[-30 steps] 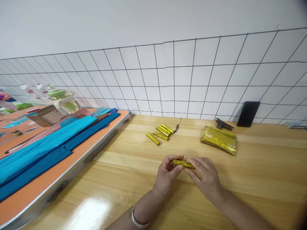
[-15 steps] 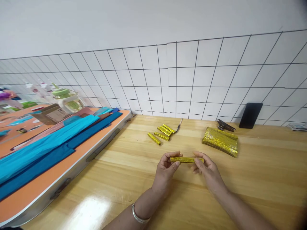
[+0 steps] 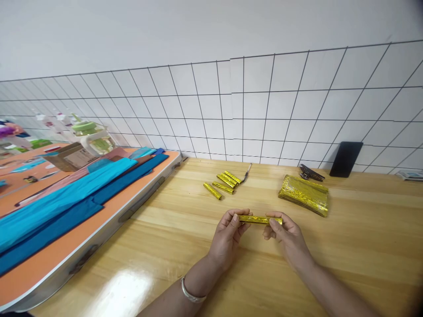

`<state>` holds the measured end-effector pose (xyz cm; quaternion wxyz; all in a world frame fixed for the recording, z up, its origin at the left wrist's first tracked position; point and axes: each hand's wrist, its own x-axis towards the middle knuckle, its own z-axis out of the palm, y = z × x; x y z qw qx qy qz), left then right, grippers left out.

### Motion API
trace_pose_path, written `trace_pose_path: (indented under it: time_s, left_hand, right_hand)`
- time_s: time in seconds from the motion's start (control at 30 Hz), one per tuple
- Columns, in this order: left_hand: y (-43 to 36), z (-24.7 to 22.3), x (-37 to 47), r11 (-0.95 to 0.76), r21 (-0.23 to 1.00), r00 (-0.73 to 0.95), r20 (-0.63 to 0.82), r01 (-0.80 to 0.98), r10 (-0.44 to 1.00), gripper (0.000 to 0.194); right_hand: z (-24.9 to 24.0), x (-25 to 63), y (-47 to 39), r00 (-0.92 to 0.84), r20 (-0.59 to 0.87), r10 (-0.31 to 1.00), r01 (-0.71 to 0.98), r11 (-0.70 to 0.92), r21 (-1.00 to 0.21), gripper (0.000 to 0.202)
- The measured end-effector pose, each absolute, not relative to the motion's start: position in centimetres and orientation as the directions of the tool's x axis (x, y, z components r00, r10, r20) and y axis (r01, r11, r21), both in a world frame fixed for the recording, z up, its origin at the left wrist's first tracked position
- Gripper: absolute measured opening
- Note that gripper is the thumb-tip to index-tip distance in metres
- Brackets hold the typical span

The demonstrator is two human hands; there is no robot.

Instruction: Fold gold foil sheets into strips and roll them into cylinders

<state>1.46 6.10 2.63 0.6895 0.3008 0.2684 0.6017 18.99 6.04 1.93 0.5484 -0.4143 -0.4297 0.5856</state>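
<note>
Between my hands, just above the wooden table (image 3: pixel 172 246), is a narrow folded strip of shiny gold foil (image 3: pixel 257 219), held level. My left hand (image 3: pixel 228 235) pinches its left end, with the thumb on top. The strip's right end is gripped by my right hand (image 3: pixel 286 231), thumb in front and fingers behind. Beyond my hands lie several similar gold foil strips (image 3: pixel 212 191) in a loose group. A flat stack of gold foil sheets (image 3: pixel 304 193) rests farther right.
Behind the stack is a dark hair clip (image 3: pixel 311 173). A black phone (image 3: pixel 346 159) leans on the tiled wall, and a pen (image 3: pixel 246 172) lies by the strips. To the left, an orange-topped table (image 3: pixel 132 198) carries blue sheets (image 3: pixel 82 185), a cardboard box (image 3: pixel 69 157) and a green-lidded jug (image 3: pixel 95 137).
My left thumb has moved up and left onto the end of the foil strip. The strip has shifted slightly right and shows a narrower face.
</note>
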Motion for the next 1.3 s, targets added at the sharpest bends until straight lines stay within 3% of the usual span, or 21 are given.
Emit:
trace_pose_path:
  time_s: [0.2,0.5,0.77,0.9,1.07,1.3]
  left_hand:
    - [6.1,2.5,1.4,0.095,0.71,0.143,0.009,-0.698,0.99,0.014]
    - [6.1,2.2,1.4,0.072,0.808,0.145,0.017,-0.585,0.989,0.017]
    - [6.2,2.2,1.3,0.122,0.731,0.165,-0.014,-0.671,0.986,0.017]
    - [6.4,2.2,1.3,0.161,0.662,0.17,-0.05,-0.732,0.984,0.024]
    - [6.4,2.2,1.4,0.295,0.589,0.298,-0.095,-0.753,0.95,0.027]
    - [6.6,1.7,1.1,0.305,0.587,0.276,-0.141,-0.75,0.951,0.027]
  right_hand:
    - [1.8,18.9,5.9,-0.048,-0.01,0.999,-0.265,-0.022,-0.964,0.03]
    - [1.8,18.8,5.9,-0.05,0.0,0.999,-0.182,-0.009,-0.983,0.032]
    - [1.2,19.0,6.0,-0.045,0.011,0.999,-0.161,0.004,-0.987,0.031]
    - [0.7,19.1,6.1,-0.012,0.07,0.997,-0.095,0.068,-0.993,0.031]
    - [0.7,18.8,6.4,-0.032,0.196,0.98,-0.009,0.195,-0.981,0.021]
    - [0.7,18.7,6.4,-0.136,0.409,0.902,0.121,0.425,-0.897,0.011]
